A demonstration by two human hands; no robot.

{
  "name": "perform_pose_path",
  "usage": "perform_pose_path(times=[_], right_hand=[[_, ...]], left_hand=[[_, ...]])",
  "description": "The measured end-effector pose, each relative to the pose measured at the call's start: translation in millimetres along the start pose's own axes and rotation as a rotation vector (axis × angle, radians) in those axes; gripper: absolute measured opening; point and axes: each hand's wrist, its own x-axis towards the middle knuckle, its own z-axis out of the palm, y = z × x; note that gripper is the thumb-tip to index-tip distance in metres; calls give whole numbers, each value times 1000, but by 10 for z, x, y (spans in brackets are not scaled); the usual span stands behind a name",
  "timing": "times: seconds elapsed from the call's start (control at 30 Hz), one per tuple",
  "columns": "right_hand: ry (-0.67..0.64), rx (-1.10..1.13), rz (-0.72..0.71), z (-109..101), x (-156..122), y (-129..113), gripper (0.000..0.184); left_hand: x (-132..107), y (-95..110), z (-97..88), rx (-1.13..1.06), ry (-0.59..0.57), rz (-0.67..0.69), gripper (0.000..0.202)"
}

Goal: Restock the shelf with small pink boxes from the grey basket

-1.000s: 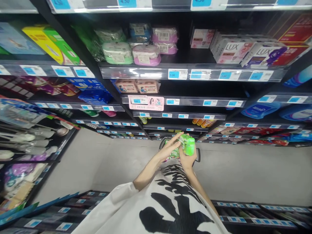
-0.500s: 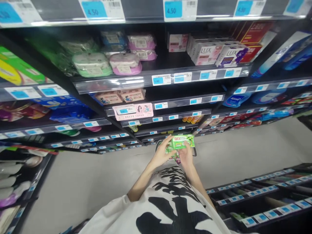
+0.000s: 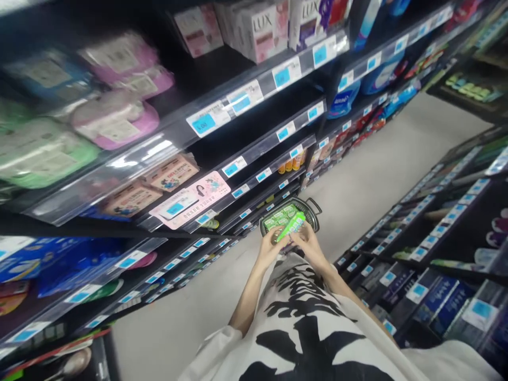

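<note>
Low in front of my body, a green pack of soap [image 3: 291,226] is held at a slant, its narrow side facing up. My left hand [image 3: 271,246] grips its lower left end. My right hand [image 3: 307,239] grips its right side, with fingers closed on it. Just beyond and below the hands is a dark shopping basket [image 3: 317,222] with a handle. Several similar green packs [image 3: 281,215] lie in rows inside it, partly hidden by the hands and the held pack.
Shelves hold LUX soap boxes [image 3: 264,32], pink soap dishes [image 3: 115,119] and peach-coloured boxed packs [image 3: 170,172]. A pink promotion card [image 3: 190,200] sticks out from a shelf edge. Another shelf unit [image 3: 432,238] stands close on the right. Grey floor [image 3: 369,153] runs between them.
The view has swung and tilted, bringing the basket more into sight. The soap pack has turned from its broad printed face to a slanted narrow side. Both hands still hold it.
</note>
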Motion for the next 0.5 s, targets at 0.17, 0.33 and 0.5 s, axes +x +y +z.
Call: perform_pose_path(times=[0.17, 0.33, 0.5], right_hand=[[63, -81, 55, 65, -101, 128, 76], [-61, -43, 92, 292, -122, 84, 71], [-213, 188, 207, 431, -79, 42, 41]], left_hand=[[-214, -177, -27, -211, -23, -186, 67], [-321, -194, -152, -91, 115, 5, 56], [-356, -210, -238, 328, 379, 373, 68]])
